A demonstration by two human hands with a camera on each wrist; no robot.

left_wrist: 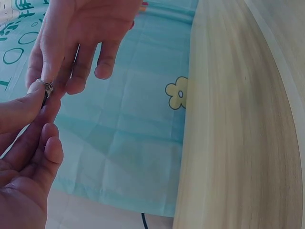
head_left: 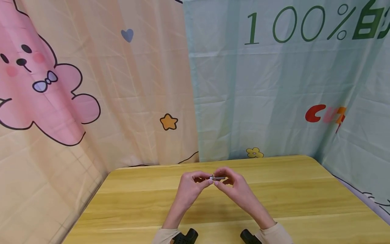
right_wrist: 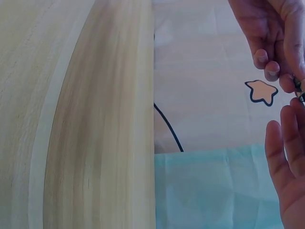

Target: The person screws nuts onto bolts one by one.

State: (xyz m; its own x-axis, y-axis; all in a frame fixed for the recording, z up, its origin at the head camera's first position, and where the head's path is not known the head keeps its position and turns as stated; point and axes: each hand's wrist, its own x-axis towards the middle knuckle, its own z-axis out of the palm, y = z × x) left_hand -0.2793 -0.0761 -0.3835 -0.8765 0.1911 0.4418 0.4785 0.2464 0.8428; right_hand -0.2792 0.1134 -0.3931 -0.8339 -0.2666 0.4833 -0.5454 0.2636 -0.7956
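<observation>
A small, slim silvery metal piece (head_left: 218,178) is held level between both hands, above the table. My left hand (head_left: 189,187) pinches its left end between thumb and index finger. From the other side, my right hand (head_left: 237,188) pinches it with thumb and fingertips. In the left wrist view a curved, shiny part of the metal piece (left_wrist: 48,88) shows between the fingertips, with something dark beside it. Only a sliver of the metal piece (right_wrist: 299,87) appears at the right edge of the right wrist view. Fingers cover much of it, so its exact kind cannot be told.
The light wood table (head_left: 140,203) spreads beneath both hands. Behind it hang printed curtains, a peach one (head_left: 146,84) at left and a pale green one (head_left: 243,95) at right. Dark devices (head_left: 186,236) sit at both wrists, beside beige sleeves.
</observation>
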